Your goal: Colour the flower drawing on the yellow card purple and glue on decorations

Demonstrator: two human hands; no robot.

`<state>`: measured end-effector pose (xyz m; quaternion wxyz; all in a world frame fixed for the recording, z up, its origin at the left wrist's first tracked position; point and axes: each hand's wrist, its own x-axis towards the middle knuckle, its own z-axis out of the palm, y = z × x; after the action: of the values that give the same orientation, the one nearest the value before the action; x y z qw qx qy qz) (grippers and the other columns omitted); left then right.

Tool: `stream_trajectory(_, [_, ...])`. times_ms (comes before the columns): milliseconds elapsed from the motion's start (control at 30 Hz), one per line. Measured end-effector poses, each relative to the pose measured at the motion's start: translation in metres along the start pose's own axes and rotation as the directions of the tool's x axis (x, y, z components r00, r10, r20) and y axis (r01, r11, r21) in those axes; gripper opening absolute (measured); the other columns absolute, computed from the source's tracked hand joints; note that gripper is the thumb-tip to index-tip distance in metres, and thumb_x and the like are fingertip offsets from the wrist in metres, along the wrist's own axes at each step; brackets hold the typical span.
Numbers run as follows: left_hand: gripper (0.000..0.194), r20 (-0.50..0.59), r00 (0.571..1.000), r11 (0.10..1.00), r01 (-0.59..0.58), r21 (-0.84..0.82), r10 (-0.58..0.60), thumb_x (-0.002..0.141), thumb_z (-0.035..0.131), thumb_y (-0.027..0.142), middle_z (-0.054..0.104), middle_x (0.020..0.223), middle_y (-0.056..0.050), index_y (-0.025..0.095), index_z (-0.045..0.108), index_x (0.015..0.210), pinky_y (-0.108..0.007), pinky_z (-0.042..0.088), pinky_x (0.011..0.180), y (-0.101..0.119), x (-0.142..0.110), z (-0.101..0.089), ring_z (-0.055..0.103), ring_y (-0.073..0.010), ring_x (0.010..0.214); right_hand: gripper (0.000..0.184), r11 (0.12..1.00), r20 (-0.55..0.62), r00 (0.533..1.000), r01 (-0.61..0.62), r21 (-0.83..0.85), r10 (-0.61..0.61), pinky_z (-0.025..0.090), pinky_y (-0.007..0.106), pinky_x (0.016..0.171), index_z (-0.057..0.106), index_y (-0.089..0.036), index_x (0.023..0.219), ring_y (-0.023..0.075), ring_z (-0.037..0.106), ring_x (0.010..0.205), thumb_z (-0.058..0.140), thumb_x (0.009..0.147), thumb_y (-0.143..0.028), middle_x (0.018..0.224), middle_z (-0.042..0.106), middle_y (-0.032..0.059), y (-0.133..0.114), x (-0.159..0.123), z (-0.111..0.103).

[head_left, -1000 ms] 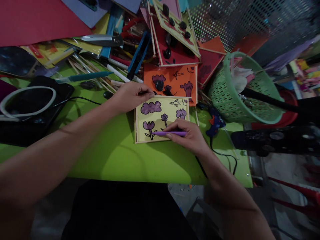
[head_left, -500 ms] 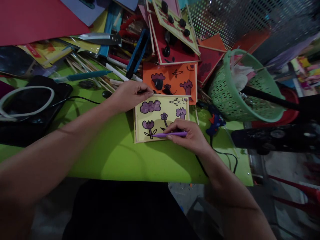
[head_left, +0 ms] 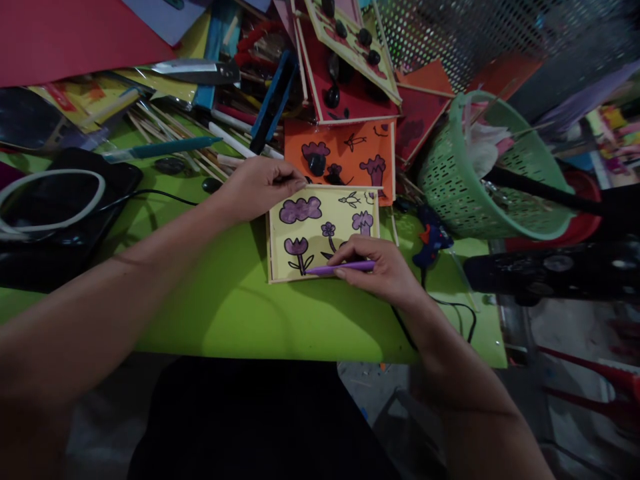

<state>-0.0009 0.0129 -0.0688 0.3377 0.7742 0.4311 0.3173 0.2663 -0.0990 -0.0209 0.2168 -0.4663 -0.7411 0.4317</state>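
Observation:
A yellow card (head_left: 285, 230) framed with thin wooden sticks lies on the green table, drawn with a cloud, flowers, a bird and a tree. Parts of the drawing are coloured purple. My right hand (head_left: 377, 267) is closed around a purple felt-tip pen (head_left: 350, 267), its tip at the stem of the lower left tulip. This hand covers the card's lower right corner. With fingers pinched together, my left hand (head_left: 267, 187) grips the card's top edge near the left corner. Just behind lies an orange card (head_left: 345, 133) with similar drawings and black stones on it.
A green basket (head_left: 450, 173) stands at the right, beside a dark blue glue gun (head_left: 430, 240) with a cable. Framed cards with stones (head_left: 350, 60) are stacked at the back. A knife (head_left: 200, 70), a teal pen (head_left: 165, 147) and thin sticks crowd the back left.
The pen tip has slid slightly down along the tulip stem, and the stem looks more filled with purple. My left hand keeps its place on the card.

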Motion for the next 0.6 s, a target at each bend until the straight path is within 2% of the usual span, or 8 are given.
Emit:
stream_trajectory(133, [0.033,-0.009,1.0,1.0,0.018,0.008,-0.018,0.095,0.063,0.048,0.078,0.085,-0.005,0.019,0.079,0.096,-0.032,0.051,0.073,-0.0008,-0.0006,0.0003,0.068,-0.0211,0.082,0.007,1.0,-0.012,1.0,0.0,0.001,0.0,0.046,0.028,0.065,0.082,-0.023,0.091,0.0163,0.065,0.073,0.079,0.086,-0.026,0.083,0.076,0.0015,0.0012,0.0004,-0.0001])
stream_trajectory(300, [0.033,-0.012,1.0,1.0,0.013,-0.003,-0.013,0.095,0.062,0.049,0.078,0.083,-0.005,0.021,0.08,0.094,-0.031,0.051,0.072,-0.0013,-0.0005,0.0012,0.068,-0.0218,0.083,0.007,1.0,0.021,1.0,-0.01,0.01,0.01,0.045,0.028,0.065,0.082,-0.022,0.091,0.0159,0.066,0.072,0.078,0.084,-0.022,0.084,0.076,0.0014,-0.0014,0.0011,-0.0003])
stream_trajectory(467, [0.034,-0.027,1.0,1.0,0.011,0.007,-0.011,0.094,0.062,0.05,0.078,0.083,-0.004,0.022,0.08,0.096,-0.031,0.051,0.071,-0.0053,0.0001,0.0024,0.069,-0.0217,0.084,0.008,1.0,-0.021,1.0,-0.017,0.02,0.017,0.045,0.029,0.066,0.081,-0.022,0.09,0.0164,0.065,0.073,0.078,0.087,-0.029,0.083,0.075,0.0021,-0.0027,0.0022,0.0009])
stream_trajectory(600, [0.034,-0.033,0.999,1.0,0.013,0.005,-0.013,0.094,0.062,0.053,0.079,0.084,-0.004,0.025,0.081,0.096,-0.033,0.052,0.071,-0.0065,0.0,0.0023,0.069,-0.023,0.085,0.007,1.0,0.03,0.999,-0.017,0.019,0.017,0.044,0.028,0.064,0.082,-0.023,0.09,0.0154,0.064,0.072,0.077,0.084,-0.023,0.083,0.076,0.0012,-0.0018,0.0022,-0.001])
